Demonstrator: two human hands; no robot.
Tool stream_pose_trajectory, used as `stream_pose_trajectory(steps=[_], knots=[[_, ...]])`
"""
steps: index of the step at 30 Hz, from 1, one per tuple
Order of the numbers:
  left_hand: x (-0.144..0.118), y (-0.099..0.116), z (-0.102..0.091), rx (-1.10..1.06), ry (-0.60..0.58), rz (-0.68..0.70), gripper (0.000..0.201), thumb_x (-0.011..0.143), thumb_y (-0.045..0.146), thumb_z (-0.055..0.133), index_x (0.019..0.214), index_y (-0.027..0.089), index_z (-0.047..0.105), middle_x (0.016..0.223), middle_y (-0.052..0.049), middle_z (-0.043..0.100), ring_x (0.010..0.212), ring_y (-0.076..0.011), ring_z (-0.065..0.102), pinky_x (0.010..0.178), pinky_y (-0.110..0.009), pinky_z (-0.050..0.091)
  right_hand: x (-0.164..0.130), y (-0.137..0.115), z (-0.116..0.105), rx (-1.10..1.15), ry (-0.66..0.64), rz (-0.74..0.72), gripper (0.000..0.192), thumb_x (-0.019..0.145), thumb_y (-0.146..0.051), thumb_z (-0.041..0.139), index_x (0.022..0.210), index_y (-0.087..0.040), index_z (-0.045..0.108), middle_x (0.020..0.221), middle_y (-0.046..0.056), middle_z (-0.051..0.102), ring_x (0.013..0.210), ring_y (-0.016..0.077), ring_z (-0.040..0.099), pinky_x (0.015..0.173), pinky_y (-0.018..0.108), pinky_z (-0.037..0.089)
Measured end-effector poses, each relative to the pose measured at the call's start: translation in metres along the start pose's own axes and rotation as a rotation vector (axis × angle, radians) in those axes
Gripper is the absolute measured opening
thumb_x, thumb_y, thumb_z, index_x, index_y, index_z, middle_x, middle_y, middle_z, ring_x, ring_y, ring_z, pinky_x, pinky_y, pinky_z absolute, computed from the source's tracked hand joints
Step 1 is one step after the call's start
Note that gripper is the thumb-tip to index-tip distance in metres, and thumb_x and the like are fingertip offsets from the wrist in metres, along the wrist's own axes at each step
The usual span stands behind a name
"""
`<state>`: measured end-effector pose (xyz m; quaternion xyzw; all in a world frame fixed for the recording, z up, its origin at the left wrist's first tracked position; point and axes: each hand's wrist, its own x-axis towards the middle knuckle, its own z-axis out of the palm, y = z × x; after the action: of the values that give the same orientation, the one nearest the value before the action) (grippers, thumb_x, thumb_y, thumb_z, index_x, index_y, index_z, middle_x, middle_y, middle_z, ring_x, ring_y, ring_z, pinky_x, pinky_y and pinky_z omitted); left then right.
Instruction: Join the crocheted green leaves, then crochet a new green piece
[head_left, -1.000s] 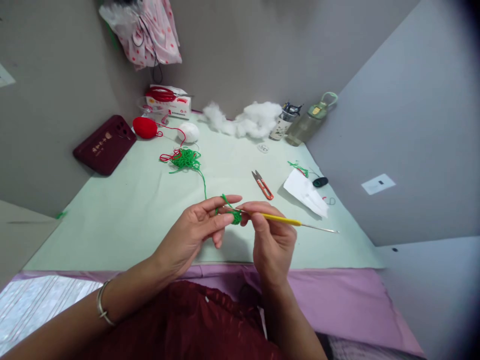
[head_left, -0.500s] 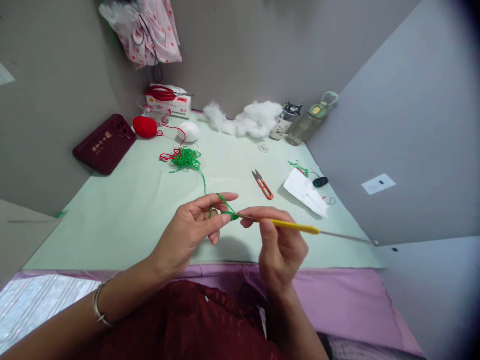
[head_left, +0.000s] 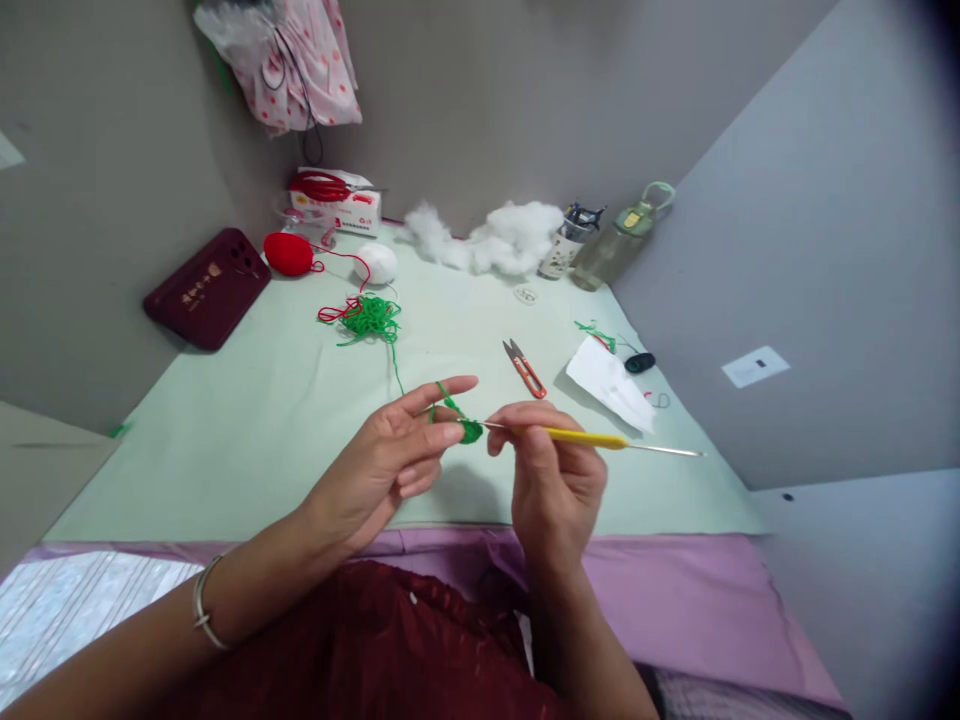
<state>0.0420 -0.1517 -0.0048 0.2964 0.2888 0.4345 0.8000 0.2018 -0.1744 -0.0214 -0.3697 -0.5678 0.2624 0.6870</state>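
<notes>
My left hand [head_left: 397, 440] pinches a small green crochet piece [head_left: 471, 432] between thumb and fingers. Green yarn [head_left: 448, 400] runs over its raised index finger, and a strand leads back to a loose tangle of green yarn [head_left: 371, 318] on the table. Closed around a yellow-handled crochet hook [head_left: 581, 437], my right hand [head_left: 559, 480] is just to the right of the piece. The hook's thin metal tip meets the top edge of the green piece; its other metal end points right.
Orange thread snips [head_left: 525, 368] and a white paper [head_left: 611, 380] lie beyond my right hand. Farther back are a red yarn ball [head_left: 289, 254], a white ball [head_left: 376, 264], white stuffing [head_left: 517, 238], a pen cup [head_left: 562, 250] and a bottle [head_left: 619, 240]. A maroon phone case [head_left: 210, 290] leans left.
The hook has swung nearer level and shifted slightly left with my right hand. The green piece has turned, showing more of its face, and my left lower fingers have curled in.
</notes>
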Motion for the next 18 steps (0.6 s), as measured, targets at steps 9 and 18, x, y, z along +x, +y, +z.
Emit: stream_pose_trajectory(steps=[9,18], knots=[[0.002,-0.006,0.002,0.021,-0.001,-0.023,0.043,0.080,0.022,0.084,0.122,0.017,0.075,0.066,0.007,0.050,0.042,0.0016,0.027,0.039,-0.012,0.025,-0.013,0.005,0.002,-0.439,-0.050,-0.279,0.030,0.094,-0.009,0.065,0.111,-0.030,0.077,0.103,0.006,0.075,0.092,0.0196,0.070,0.076,0.036,0.058],[0.002,-0.002,-0.006,-0.024,-0.082,-0.055,0.027,0.085,0.016,0.079,0.112,0.019,0.079,0.069,0.005,0.053,0.043,0.0022,0.027,0.041,-0.011,0.025,0.000,0.005,0.000,0.125,-0.028,0.152,0.016,0.099,-0.023,0.061,0.095,-0.024,0.077,0.088,0.002,0.071,0.069,0.0120,0.061,0.065,0.029,0.051]])
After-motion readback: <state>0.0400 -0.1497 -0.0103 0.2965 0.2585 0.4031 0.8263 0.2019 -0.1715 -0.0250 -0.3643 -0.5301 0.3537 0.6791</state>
